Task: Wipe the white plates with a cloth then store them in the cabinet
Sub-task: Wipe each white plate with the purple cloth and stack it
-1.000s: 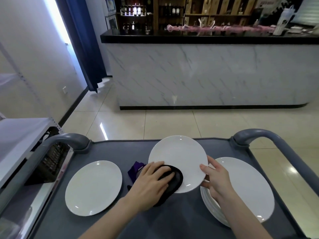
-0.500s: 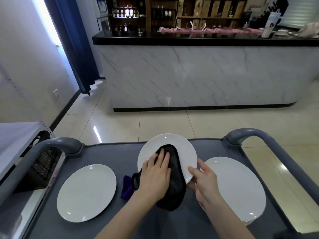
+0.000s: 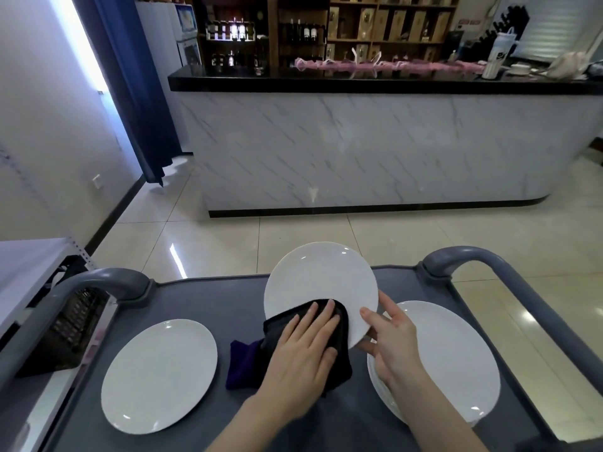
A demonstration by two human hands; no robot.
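left grip [image 3: 303,353] fingers straight, pressing cloth [image 3: 341,370] on plate [image 3: 319,282] | right grip [image 3: 391,347] clamped on plate rim

Grey cart top [image 3: 202,298] carries a lone plate [image 3: 159,376], a purple cloth [image 3: 243,363], a plate stack [image 3: 456,363]

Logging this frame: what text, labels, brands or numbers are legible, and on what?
No text here can be read.
The bottle labels on the back shelves: too small to read.
The dark mark on the white tumbler on the counter: blurred.
The held plate: no print visible.
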